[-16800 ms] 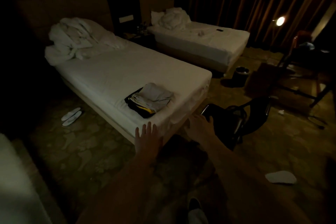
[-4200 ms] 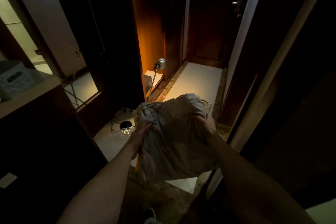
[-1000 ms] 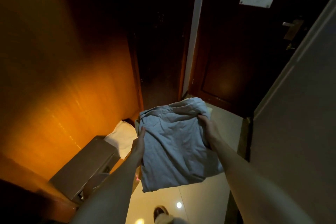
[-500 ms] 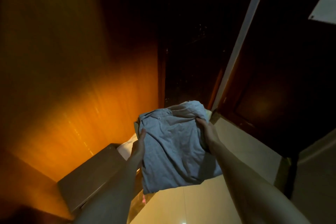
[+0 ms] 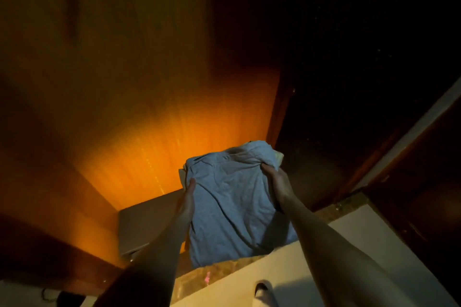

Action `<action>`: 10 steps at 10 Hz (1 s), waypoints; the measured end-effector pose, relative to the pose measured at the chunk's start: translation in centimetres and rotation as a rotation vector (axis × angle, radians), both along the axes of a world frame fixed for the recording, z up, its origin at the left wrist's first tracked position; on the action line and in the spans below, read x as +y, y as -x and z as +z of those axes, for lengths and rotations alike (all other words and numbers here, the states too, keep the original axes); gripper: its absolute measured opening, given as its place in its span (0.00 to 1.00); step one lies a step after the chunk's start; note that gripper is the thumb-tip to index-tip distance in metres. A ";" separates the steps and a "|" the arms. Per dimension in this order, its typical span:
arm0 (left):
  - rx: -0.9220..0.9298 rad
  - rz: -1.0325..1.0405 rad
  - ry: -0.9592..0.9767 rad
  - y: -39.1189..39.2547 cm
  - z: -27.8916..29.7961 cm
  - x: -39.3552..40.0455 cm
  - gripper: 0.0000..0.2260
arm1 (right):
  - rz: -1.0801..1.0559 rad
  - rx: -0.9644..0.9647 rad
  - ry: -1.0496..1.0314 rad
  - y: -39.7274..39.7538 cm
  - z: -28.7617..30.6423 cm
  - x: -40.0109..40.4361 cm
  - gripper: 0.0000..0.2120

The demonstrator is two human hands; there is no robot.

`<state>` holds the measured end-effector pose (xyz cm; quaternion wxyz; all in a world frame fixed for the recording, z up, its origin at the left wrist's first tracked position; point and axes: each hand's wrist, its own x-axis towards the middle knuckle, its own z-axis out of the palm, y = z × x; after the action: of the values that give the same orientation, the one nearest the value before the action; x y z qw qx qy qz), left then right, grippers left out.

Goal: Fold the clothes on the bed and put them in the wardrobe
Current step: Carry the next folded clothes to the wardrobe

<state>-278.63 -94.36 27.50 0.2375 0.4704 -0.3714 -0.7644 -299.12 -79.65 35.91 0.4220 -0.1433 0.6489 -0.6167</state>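
Head view | orange-lit wood panel (image 5: 139,97) fills the left, dark opening to its right | folded grey clothes (image 5: 234,207) held above a grey box (image 5: 147,224), lower edge hanging over pale floor (image 5: 361,234) | left hand (image 5: 187,198) flat against one side edge, fingers together | right hand (image 5: 277,180) pinching the top corner

No text, label, brand, number or sign can be read anywhere in this dim view. The grey folded cloth (image 5: 234,204) at about 5 o'clock shows only plain fabric, and the lit wooden panel (image 5: 154,147) at 9 o'clock carries no marking.
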 end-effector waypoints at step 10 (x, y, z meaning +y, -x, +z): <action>-0.598 0.337 0.000 5.5 -24.1 -7.4 0.37 | 0.271 0.216 -0.180 9.3 -30.6 -18.4 0.37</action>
<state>-284.15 -101.77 3.36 0.2410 0.7285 -0.3417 -0.5426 -308.45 -98.06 5.26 0.4402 -0.2565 0.7178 -0.4746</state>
